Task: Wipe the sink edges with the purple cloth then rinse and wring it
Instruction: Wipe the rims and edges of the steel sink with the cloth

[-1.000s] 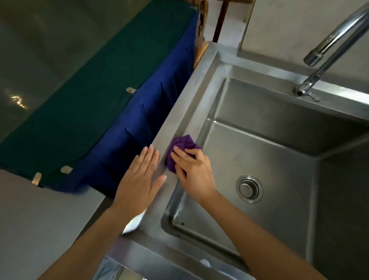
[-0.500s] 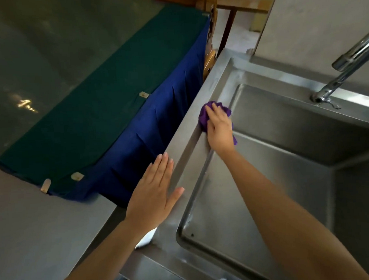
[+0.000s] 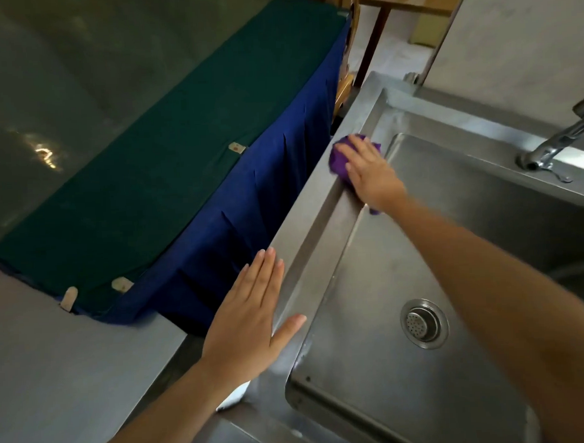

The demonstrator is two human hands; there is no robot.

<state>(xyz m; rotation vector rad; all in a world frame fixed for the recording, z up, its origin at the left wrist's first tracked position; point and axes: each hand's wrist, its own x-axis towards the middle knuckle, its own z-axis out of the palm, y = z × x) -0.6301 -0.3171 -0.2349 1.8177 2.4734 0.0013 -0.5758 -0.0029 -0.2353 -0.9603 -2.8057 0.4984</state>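
A steel sink fills the right half of the view, with a drain strainer in its basin. My right hand presses a bunched purple cloth flat on the sink's left rim, near the far left corner. The hand covers most of the cloth; a small purple tip shows below the wrist. My left hand lies flat with fingers spread on the same rim, nearer to me, holding nothing.
A chrome faucet stands at the back rim on the right. Left of the sink is a table draped in green and blue cloth. A grey floor lies below, and a pale wall rises behind the sink.
My right hand has slid the purple cloth along the left rim away from me, from mid-rim toward the far corner. My left hand has stayed flat on the rim.
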